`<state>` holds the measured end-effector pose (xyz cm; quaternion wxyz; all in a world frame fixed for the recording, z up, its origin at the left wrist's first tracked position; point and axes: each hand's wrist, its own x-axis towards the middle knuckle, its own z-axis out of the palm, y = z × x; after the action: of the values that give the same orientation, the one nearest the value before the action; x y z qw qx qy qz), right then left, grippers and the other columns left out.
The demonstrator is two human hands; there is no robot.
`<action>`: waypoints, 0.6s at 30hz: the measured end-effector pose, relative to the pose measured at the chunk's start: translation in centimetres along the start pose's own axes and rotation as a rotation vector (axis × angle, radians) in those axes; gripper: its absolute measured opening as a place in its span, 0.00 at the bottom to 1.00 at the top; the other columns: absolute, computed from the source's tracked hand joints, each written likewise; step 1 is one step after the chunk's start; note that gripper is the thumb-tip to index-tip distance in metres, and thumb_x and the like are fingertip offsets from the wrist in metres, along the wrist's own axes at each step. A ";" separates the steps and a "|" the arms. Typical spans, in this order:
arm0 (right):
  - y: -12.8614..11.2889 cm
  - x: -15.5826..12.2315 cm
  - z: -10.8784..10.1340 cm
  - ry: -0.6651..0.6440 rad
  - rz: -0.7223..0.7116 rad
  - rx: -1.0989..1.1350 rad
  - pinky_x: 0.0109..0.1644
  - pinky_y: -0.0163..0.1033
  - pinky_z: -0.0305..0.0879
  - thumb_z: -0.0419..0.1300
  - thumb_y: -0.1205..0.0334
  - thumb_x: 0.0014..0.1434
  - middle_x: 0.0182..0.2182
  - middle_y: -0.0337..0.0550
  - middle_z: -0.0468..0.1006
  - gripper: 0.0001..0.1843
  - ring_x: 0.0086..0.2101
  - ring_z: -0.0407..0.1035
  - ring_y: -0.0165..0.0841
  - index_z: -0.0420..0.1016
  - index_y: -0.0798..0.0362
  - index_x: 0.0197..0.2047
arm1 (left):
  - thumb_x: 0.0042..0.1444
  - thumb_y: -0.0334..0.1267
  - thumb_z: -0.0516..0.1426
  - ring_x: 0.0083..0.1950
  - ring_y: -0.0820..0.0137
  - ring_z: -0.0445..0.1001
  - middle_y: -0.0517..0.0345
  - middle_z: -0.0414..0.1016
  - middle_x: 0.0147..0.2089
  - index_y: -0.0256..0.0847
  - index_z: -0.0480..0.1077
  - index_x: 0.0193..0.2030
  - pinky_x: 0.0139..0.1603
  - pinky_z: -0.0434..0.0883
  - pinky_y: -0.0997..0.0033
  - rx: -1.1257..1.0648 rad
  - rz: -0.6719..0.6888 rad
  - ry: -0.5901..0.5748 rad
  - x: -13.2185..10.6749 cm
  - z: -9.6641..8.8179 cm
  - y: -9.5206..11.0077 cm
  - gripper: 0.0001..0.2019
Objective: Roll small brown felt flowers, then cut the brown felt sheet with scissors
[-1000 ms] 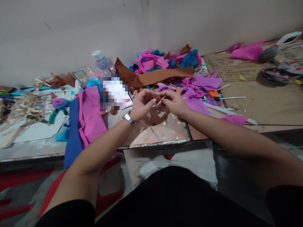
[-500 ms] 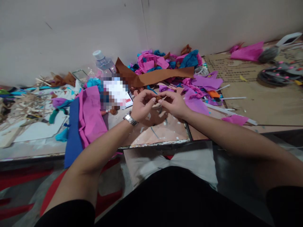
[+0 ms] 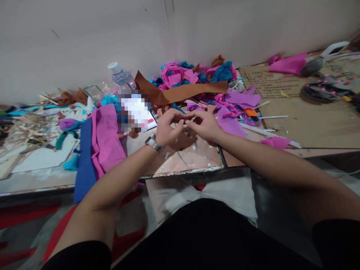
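My left hand (image 3: 167,128), with a metal watch (image 3: 153,143) on its wrist, and my right hand (image 3: 206,125) meet fingertip to fingertip over a low work board (image 3: 194,161). Both are curled in a pinch round a small brown paper piece (image 3: 187,120), which is mostly hidden by the fingers. A pale strip hangs just under it.
Pink and blue paper sheets (image 3: 105,138) lie left of my hands. A long brown paper strip (image 3: 182,93), crumpled pink and blue scraps (image 3: 194,73) and a plastic bottle (image 3: 121,78) sit behind. Purple paper (image 3: 233,123), white sticks, and cardboard (image 3: 309,116) are on the right.
My hands have closed in tighter round the brown piece, so less of it shows. The view has shifted slightly.
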<state>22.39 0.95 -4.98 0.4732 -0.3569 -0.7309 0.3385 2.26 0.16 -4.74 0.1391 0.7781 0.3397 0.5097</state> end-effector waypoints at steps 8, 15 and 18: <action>0.0 -0.2 -0.1 0.008 0.019 -0.013 0.37 0.39 0.72 0.66 0.61 0.62 0.39 0.44 0.89 0.11 0.33 0.80 0.36 0.88 0.53 0.46 | 0.67 0.42 0.62 0.42 0.66 0.78 0.53 0.80 0.44 0.43 0.76 0.48 0.43 0.78 0.64 0.050 0.026 -0.041 0.1 -0.1 0.4 0.08; 0.1 -0.2 -0.2 -0.017 0.027 -0.045 0.37 0.40 0.71 0.65 0.61 0.64 0.39 0.43 0.90 0.12 0.33 0.80 0.36 0.88 0.52 0.46 | 0.64 0.38 0.63 0.41 0.67 0.78 0.54 0.79 0.44 0.43 0.77 0.49 0.42 0.78 0.64 0.032 0.022 -0.040 0.1 0.0 0.3 0.08; -0.1 -0.3 -0.3 -0.028 0.032 -0.058 0.37 0.41 0.70 0.64 0.61 0.64 0.37 0.43 0.89 0.11 0.33 0.80 0.37 0.88 0.52 0.45 | 0.63 0.37 0.64 0.41 0.68 0.78 0.54 0.79 0.43 0.42 0.77 0.48 0.42 0.77 0.64 0.026 0.016 -0.044 0.1 0.0 0.2 0.08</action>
<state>22.71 0.72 -4.96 0.4468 -0.3773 -0.7411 0.3298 2.41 0.07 -4.57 0.1322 0.7936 0.3371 0.4890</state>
